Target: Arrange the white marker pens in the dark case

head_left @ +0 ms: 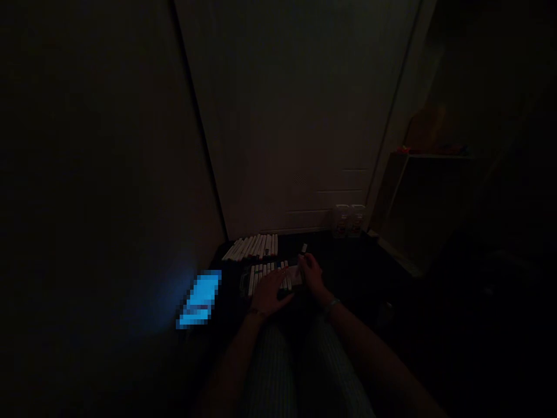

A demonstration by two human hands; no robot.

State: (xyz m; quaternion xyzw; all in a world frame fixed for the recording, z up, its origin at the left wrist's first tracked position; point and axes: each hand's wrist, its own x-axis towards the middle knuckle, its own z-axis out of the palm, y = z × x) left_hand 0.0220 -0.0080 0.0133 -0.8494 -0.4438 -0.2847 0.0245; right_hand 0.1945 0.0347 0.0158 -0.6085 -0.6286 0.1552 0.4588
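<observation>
The scene is very dark. My left hand (pixel 268 292) lies with fingers stretched over a row of white markers (pixel 256 277), covering part of them. Just to its right, my right hand (pixel 313 273) is closed around a slim white-ended marker (pixel 304 248), whose end sticks up past the fingers. Between the two hands is a pale, flat patch (pixel 295 274), too dim to name. Behind the near row, several more white markers (pixel 255 247) lie side by side on the dark surface.
A bright, pixelated screen (pixel 200 299) glows at the left. Two clear containers (pixel 348 220) stand against the pale wall panel (pixel 296 128) at the back. On the right is a shelf unit (pixel 394 186) with dim items on top. My legs (pixel 272 366) are below my hands.
</observation>
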